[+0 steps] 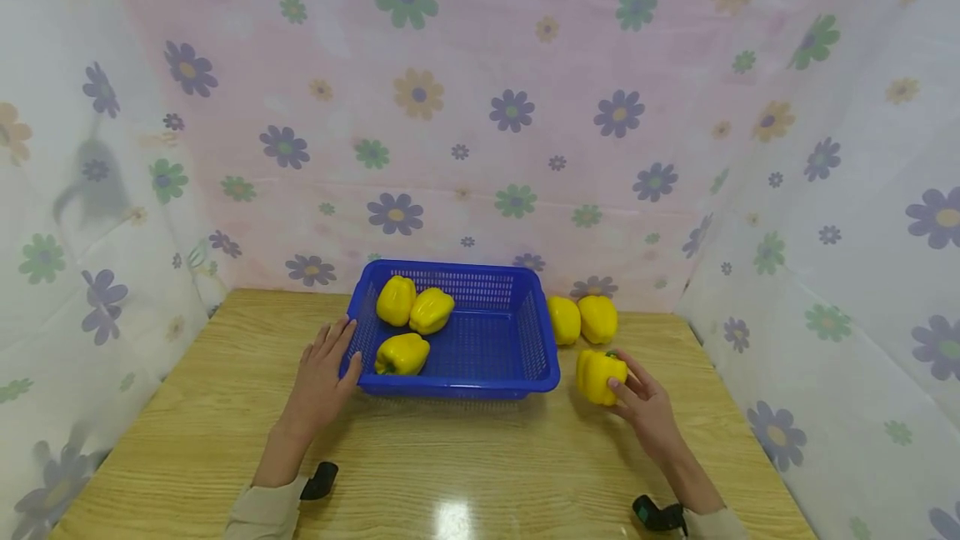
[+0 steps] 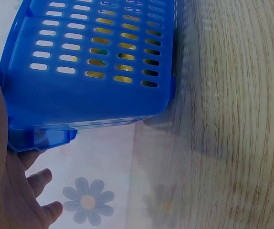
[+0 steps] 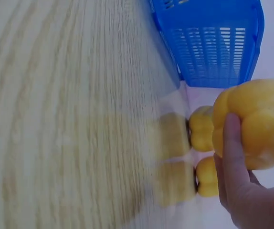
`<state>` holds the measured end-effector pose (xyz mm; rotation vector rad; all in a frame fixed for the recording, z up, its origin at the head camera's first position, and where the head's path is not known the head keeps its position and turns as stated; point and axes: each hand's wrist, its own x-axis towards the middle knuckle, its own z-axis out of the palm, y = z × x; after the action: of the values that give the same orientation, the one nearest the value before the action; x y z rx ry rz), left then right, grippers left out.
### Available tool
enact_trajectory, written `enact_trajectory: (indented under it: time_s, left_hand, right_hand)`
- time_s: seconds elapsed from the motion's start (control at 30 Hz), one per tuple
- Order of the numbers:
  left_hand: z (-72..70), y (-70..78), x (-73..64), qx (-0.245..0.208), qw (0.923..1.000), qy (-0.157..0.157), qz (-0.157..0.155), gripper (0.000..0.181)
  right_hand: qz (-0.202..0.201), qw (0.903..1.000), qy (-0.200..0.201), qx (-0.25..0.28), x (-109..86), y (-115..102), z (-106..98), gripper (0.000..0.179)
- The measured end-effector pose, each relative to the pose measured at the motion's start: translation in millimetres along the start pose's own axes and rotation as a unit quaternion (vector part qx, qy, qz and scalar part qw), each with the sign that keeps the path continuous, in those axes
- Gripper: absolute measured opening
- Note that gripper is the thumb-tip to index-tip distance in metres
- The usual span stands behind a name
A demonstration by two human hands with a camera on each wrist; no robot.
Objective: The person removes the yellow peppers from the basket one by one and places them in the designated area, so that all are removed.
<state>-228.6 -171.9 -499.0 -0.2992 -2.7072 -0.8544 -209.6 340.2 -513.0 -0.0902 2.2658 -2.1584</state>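
A yellow bell pepper is gripped by my right hand, thumb on the near side and fingers round its far side. In the right wrist view the held pepper is raised over the tabletop. My left hand rests on the left rim of a blue plastic basket, fingers fairly straight. The left wrist view shows that hand at the basket's rim, fingertips beyond it. Inside the basket, on its left side, lie three yellow bell peppers.
Two more yellow bell peppers stand side by side just right of the basket, near the back of the wooden table. Flower-printed curtains close off the back and both sides.
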Motion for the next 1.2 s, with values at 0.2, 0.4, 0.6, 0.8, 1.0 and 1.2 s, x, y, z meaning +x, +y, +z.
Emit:
enact_trajectory:
  time_s: [0.2,0.4,0.6,0.8,1.0,1.2]
  left_hand:
    - [0.0,-0.2,0.8,0.001,1.0000,0.002,0.002,0.059]
    - [-0.4,0.2,1.2,0.002,1.0000,0.000,0.005,0.058]
    - [-1.3,1.9,1.8,0.003,1.0000,-0.006,0.004,0.058]
    - [-1.8,2.4,1.4,0.003,1.0000,-0.008,0.002,0.058]
    - [-2.7,2.4,0.5,0.002,1.0000,-0.007,0.001,0.058]
    - [-2.2,2.3,0.2,0.004,1.0000,-0.006,0.000,0.058]
  right_hand:
    - [0.020,0.9987,0.042,-0.022,13.6,8,-10,0.067]
    - [0.046,0.9963,0.068,-0.026,26.4,7,-22,0.071]
    - [0.076,0.9923,0.095,-0.026,38.7,-2,-35,0.072]
    - [0.088,0.9856,0.138,-0.041,53.4,-9,-54,0.075]
    - [0.074,0.9825,0.160,-0.061,72.0,-10,-70,0.073]
    - [0.080,0.9828,0.137,-0.094,91.4,-6,-80,0.069]
